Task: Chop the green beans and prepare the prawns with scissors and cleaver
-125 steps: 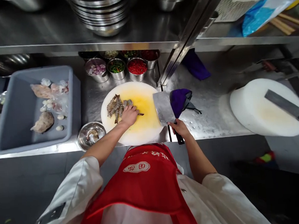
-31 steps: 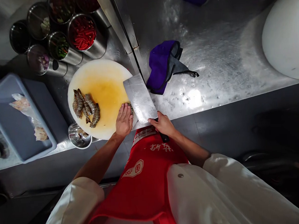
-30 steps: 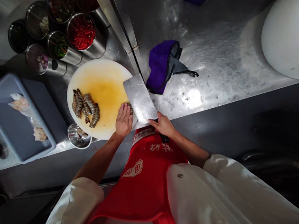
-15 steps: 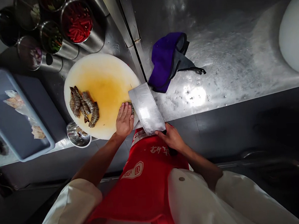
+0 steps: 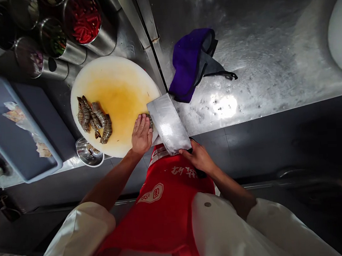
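Observation:
My left hand [image 5: 142, 134] lies flat, fingers stretched out, over a shrimp [image 5: 151, 122] near the right edge of the round white cutting board [image 5: 128, 71]. Most of that shrimp is hidden under the palm. In my right hand [image 5: 199, 156] is the dark handle of a wide cleaver [image 5: 168, 124]. The blade lies with its broad face up, its left edge by the shrimp, across the board's right rim. Several striped shrimp [image 5: 102, 122] are grouped on the board's left part. A yellow-orange stain marks the board's middle.
Steel canisters, one with red chilies [image 5: 85, 25], stand at the back left. A grey bin [image 5: 56, 122] and a small steel bowl [image 5: 89, 157] are left of the board. On the steel counter [image 5: 259, 70] lies a purple cloth item [image 5: 186, 62]. A white round object [image 5: 341, 35] sits far right.
The view has shifted slightly, so the board and canisters appear a little further up and left. Both hands, the cleaver and the shrimp keep nearly the same arrangement.

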`<state>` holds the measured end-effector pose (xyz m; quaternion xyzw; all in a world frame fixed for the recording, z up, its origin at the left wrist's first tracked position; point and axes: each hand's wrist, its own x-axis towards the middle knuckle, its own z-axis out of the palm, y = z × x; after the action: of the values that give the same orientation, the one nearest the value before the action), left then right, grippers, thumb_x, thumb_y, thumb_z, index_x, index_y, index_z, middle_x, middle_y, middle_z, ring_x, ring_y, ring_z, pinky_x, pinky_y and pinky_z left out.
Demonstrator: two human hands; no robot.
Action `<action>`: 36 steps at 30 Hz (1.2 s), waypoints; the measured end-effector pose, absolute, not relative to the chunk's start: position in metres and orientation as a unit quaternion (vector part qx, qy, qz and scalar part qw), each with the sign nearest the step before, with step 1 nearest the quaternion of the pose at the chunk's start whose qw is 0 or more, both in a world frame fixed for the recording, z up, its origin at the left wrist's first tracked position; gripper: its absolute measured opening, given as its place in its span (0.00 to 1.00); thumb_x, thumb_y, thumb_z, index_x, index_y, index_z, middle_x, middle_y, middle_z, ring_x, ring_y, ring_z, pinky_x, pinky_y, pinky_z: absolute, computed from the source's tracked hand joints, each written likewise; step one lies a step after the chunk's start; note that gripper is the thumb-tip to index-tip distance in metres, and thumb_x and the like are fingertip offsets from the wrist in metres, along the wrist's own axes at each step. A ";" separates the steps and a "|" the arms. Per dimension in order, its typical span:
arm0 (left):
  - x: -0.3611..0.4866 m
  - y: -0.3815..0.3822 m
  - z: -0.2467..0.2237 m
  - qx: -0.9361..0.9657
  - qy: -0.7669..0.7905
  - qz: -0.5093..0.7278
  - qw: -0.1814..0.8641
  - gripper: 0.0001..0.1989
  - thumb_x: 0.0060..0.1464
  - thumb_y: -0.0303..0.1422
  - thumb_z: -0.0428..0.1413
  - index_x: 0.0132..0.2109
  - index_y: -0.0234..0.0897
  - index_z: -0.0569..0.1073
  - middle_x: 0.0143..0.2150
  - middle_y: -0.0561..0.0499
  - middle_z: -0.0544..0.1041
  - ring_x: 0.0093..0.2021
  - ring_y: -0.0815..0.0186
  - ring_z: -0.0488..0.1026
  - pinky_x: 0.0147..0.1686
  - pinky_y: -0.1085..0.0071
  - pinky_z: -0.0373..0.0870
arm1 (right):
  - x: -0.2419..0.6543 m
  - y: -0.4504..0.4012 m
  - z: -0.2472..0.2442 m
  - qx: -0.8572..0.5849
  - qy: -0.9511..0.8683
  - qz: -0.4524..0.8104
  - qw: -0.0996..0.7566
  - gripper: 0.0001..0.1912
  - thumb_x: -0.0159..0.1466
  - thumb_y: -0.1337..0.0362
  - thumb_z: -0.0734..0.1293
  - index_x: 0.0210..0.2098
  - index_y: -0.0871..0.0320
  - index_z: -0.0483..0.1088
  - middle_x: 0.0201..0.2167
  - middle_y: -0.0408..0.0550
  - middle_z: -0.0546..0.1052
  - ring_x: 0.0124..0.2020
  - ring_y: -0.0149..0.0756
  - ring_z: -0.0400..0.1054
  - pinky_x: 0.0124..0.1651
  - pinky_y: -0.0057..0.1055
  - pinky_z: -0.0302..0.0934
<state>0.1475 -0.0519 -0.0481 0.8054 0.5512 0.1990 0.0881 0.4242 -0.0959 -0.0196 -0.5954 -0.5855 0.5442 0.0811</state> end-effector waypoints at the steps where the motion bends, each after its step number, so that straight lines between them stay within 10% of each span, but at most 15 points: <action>1: 0.147 -0.052 -0.048 0.806 0.551 0.198 0.088 0.29 0.69 0.34 0.44 0.74 0.36 0.54 0.74 0.43 0.55 0.75 0.55 0.47 0.72 0.48 0.51 | 0.424 -0.096 -0.020 -0.597 -0.584 0.544 0.081 0.13 0.66 0.53 0.66 0.42 0.56 0.68 0.36 0.51 0.79 0.38 0.45 0.74 0.37 0.32 0.60; 36: 0.149 -0.050 -0.050 0.800 0.563 0.177 0.106 0.29 0.69 0.36 0.45 0.74 0.36 0.54 0.74 0.42 0.56 0.75 0.54 0.47 0.73 0.48 0.49 | 0.439 -0.043 -0.015 -0.566 -0.602 0.562 0.041 0.13 0.66 0.52 0.67 0.35 0.53 0.63 0.20 0.41 0.74 0.22 0.40 0.71 0.28 0.30 0.55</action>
<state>0.1488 -0.0502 -0.0504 0.8002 0.5632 0.1768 0.1057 0.4388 -0.0430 -0.0145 -0.5660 -0.6019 0.5618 0.0414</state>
